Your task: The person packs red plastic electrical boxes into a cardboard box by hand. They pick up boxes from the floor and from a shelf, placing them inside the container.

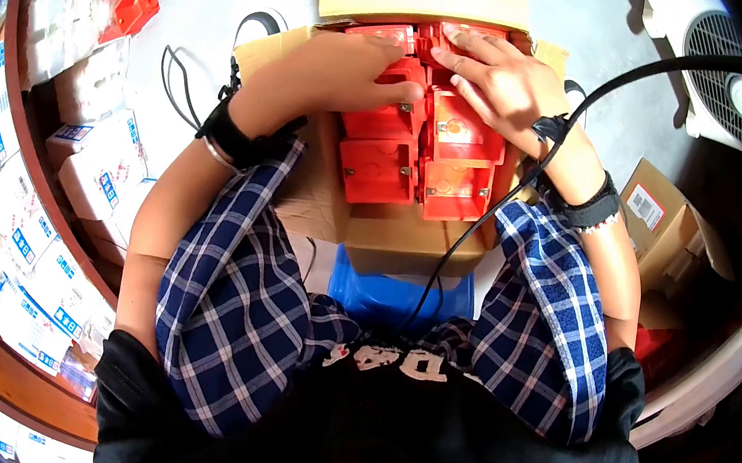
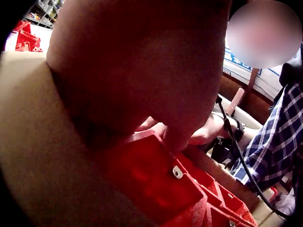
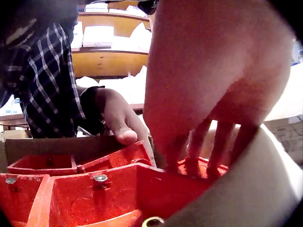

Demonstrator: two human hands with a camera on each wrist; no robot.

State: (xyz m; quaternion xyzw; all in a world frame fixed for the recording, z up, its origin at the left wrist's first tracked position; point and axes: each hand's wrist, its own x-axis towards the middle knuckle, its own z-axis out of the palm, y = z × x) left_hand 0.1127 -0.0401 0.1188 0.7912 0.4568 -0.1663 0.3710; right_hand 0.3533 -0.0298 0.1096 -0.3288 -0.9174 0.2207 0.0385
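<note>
Red plastic boxes with small metal tabs (image 1: 378,170) lie in two columns inside an open cardboard carton (image 1: 414,253). The left hand (image 1: 343,71) reaches over the far left boxes, thumb extended across one of them, fingertips partly hidden. At the far right boxes, the right hand (image 1: 506,87) rests its spread fingers on the red plastic. In the left wrist view, the left hand (image 2: 142,71) covers the edge of a red box (image 2: 151,179). The right wrist view shows the right hand's fingers (image 3: 208,151) pointing down behind a box wall (image 3: 161,184).
A blue stool (image 1: 382,292) stands below the carton, between plaid-covered legs. A black cable (image 1: 522,189) crosses over the carton's right side. White packages (image 1: 103,174) line the left, a fan (image 1: 735,86) stands at upper right, and another carton (image 1: 665,219) sits at right.
</note>
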